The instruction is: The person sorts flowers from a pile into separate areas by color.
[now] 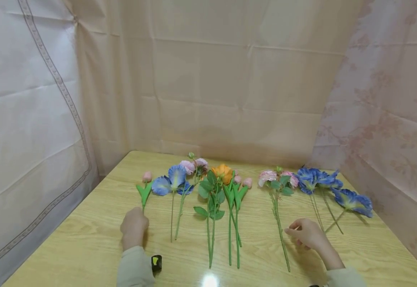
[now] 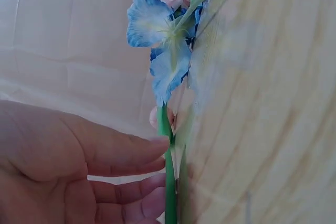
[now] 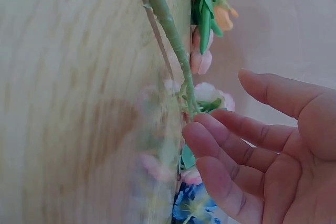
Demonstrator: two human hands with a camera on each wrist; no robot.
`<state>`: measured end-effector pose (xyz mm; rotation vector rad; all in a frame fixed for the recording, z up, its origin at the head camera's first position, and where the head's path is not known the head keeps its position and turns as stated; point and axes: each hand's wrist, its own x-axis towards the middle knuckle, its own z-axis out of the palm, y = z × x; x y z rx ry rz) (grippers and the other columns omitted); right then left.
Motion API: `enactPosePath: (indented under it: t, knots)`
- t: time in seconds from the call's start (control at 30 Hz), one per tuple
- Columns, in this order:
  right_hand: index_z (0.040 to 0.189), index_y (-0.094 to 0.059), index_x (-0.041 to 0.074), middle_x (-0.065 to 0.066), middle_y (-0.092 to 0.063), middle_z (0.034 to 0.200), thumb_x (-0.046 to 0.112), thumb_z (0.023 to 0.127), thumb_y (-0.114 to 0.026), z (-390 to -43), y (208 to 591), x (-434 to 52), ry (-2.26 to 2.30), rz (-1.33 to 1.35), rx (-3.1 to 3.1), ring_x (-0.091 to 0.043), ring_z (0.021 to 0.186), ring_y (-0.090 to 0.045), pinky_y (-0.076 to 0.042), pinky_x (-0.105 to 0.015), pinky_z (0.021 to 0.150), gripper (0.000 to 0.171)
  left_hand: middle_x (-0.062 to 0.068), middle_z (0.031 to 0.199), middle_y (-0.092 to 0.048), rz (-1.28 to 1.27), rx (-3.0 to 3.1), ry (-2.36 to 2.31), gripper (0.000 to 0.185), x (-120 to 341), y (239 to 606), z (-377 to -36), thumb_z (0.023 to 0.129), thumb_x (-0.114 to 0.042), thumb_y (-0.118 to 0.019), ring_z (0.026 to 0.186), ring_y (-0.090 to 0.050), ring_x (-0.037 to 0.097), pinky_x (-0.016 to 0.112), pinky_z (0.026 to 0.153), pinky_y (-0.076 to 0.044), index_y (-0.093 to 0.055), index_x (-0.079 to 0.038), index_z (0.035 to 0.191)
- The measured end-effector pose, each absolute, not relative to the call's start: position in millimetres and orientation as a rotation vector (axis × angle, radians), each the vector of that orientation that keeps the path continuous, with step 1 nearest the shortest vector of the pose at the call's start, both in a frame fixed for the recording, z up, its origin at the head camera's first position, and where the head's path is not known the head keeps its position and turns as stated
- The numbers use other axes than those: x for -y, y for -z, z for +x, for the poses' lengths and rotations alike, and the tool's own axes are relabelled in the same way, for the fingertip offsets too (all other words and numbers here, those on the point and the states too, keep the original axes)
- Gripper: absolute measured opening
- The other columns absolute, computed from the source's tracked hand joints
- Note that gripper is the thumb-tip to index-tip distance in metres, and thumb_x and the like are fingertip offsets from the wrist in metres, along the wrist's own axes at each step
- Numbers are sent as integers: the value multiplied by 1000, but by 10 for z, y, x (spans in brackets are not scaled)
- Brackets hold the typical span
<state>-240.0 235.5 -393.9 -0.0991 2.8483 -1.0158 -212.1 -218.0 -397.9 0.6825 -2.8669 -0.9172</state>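
Artificial flowers lie in a row on a wooden table (image 1: 86,243). My left hand (image 1: 134,226) rests at the lower end of a small pink bud stem (image 1: 144,191). In the left wrist view its straight fingers (image 2: 142,148) touch that green stem (image 2: 170,182), with a blue flower (image 2: 157,40) beyond. My right hand (image 1: 304,233) hovers with relaxed fingers between the pink carnation stem (image 1: 279,223) and the blue flower stems (image 1: 317,213). In the right wrist view its fingertips (image 3: 199,135) lie close to the carnation stem (image 3: 176,45) and hold nothing.
Between the hands lie a blue flower (image 1: 170,181), pink blooms (image 1: 194,165), an orange rose (image 1: 222,172) and pink buds (image 1: 242,182). More blue flowers (image 1: 353,201) lie at the far right. Cloth hangings (image 1: 230,79) close in the table on three sides.
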Motion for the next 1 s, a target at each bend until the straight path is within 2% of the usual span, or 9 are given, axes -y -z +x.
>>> enactPosePath:
  t: [0.2, 0.5, 1.0]
  knots:
    - [88, -61, -2, -5, -54, 59, 18, 80, -64, -2391, 3955, -2354, 1023, -112, -2852, -16, 47, -51, -42, -28, 40, 22, 20, 77, -52, 756, 2920, 940, 12, 2211, 4000, -2144, 83, -1, -47, 72, -52, 32, 43, 60, -43, -53, 8, 88]
    - [90, -60, -5, -4, -55, 61, 17, 81, -64, -2391, 3972, -2344, 1059, -140, -2828, -17, 50, -54, -46, -32, 42, 24, 21, 79, -53, 722, 2934, 972, 15, 2216, 4019, -2145, 85, -1, -45, 72, -53, 32, 43, 59, -44, -53, 9, 91]
    - [90, -60, -4, -3, -56, 62, 16, 82, -63, -2365, 3991, -2320, 1085, -154, -2807, -16, 50, -53, -46, -31, 42, 22, 15, 68, -48, 665, 2875, 1026, 10, 2193, 3995, -2078, 78, 0, -45, 62, -47, 27, 36, 51, -40, -51, 6, 74]
